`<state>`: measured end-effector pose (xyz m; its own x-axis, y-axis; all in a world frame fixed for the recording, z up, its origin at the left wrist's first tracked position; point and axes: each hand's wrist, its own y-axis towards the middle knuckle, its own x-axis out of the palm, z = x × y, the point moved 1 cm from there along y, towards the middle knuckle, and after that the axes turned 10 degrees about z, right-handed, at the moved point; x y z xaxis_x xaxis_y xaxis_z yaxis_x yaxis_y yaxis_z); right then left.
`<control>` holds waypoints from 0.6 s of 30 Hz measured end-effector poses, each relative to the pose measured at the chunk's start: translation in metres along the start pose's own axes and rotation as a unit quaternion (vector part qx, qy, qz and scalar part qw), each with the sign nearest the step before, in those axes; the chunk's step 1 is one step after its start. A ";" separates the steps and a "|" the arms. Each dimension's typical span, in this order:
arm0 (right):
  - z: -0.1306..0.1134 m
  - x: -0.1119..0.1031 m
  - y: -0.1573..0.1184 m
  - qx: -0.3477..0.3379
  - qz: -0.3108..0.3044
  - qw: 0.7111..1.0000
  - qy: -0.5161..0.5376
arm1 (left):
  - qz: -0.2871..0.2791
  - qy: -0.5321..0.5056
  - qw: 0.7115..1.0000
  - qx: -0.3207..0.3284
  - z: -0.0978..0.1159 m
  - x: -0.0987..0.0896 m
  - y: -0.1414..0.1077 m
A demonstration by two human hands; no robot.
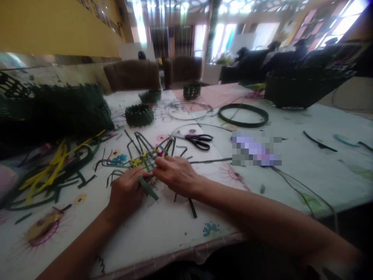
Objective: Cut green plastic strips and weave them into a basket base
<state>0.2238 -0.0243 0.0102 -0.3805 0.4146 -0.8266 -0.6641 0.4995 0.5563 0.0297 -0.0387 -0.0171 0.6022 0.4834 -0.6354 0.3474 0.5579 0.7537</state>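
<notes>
**Head view**

Left hand (126,192): closed, gripping a green strip (148,188) that sticks out toward the lower right, at lower centre of the frame.

Right hand (175,175): fingers curled and pinching the near edge of the weave, just beside the left hand.

Weave (145,159): an open lattice of dark green strips held with small yellow clips (134,162), lying flat on the table at centre, with loose ends splaying outward.

Table: covered by a white cloth (163,241) printed with flowers.

Left of the hands: a tangle of green and yellow strips (49,167) and, above it, a large dark green basket (55,112) at the left edge.

Above the hands: black scissors (199,142) just right of the weave; 3 small woven rings (139,115) (150,96) (191,91) farther up; a thin wire loop (189,111); a thick dark coil (243,115).

Right: a pixelated patch (256,147) hides 1 object; a large basket (305,89) sits at upper right.

Background: brown chairs (132,76); seated people (274,58) at upper right, too dark to make out their hands.
</notes>
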 end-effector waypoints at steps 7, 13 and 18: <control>0.006 0.002 0.004 -0.121 0.069 0.990 -0.005 | -0.044 0.007 0.999 -0.004 0.001 0.000 0.001; 0.013 0.003 0.006 -0.093 0.052 0.994 0.005 | -0.041 0.008 0.998 -0.043 -0.004 0.003 -0.003; 0.013 0.000 0.006 -0.068 0.028 0.997 -0.001 | -0.040 0.016 0.998 -0.055 -0.004 0.004 -0.006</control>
<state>0.2282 -0.0109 0.0147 -0.4185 0.4405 -0.7943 -0.7228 0.3680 0.5849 0.0278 -0.0372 -0.0247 0.5519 0.4549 -0.6989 0.3110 0.6654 0.6786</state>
